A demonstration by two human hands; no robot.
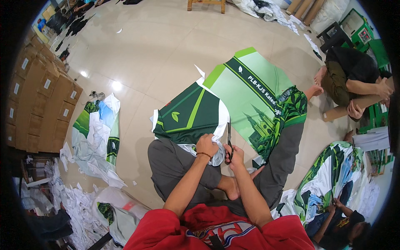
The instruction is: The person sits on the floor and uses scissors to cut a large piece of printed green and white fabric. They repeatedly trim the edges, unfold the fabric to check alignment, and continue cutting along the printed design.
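My right hand is closed round the black handles of a pair of scissors, whose blades point away from me along the white edge of the cloth. My left hand grips the bunched white border of a dark green printed fabric piece just left of the scissors. That piece has lime stripes and a leaf print, and lies partly over my bent leg. Beyond and to the right, a light green printed fabric panel with a building print is spread on the floor and against my other leg.
Stacked cardboard boxes stand at the left. A fabric pile lies near them, with white scraps below. One person sits at the right holding a cardboard tube; another works with printed cloth at lower right.
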